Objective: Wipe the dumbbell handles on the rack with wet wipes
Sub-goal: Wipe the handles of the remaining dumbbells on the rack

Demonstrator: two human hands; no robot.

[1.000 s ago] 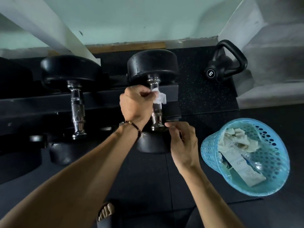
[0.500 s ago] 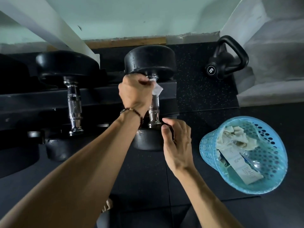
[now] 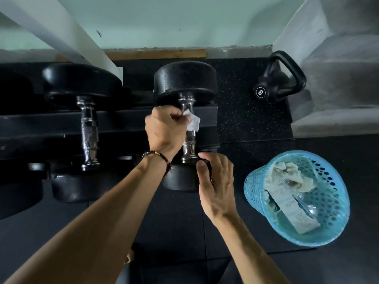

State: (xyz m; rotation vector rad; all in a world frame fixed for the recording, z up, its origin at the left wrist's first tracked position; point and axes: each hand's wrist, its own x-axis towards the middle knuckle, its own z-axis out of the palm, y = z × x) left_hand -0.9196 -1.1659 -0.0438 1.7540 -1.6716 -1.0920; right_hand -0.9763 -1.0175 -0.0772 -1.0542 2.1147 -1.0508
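Head cam: left hand [image 3: 164,132] pinches a crumpled white wet wipe [image 3: 192,122] against the chrome knurled dumbbell handle [image 3: 189,138]; right hand [image 3: 217,185], fingers loosely curled, touches the black rubber dumbbell's near end.

Count from where I stand: two dumbbells with chrome handles across the rack, one at my left [image 3: 88,132] and one in front of me [image 3: 185,128]. One rack [image 3: 51,124]. One white wet wipe [image 3: 192,121]. One black kettlebell [image 3: 281,78], marked with a 6, on the floor. One blue perforated basket [image 3: 295,197], holding several crumpled wipes, too bunched to count, and one printed paper slip [image 3: 295,214]. One beaded bracelet [image 3: 159,158]. Two hands, my left hand [image 3: 164,132] and my right hand [image 3: 217,185].
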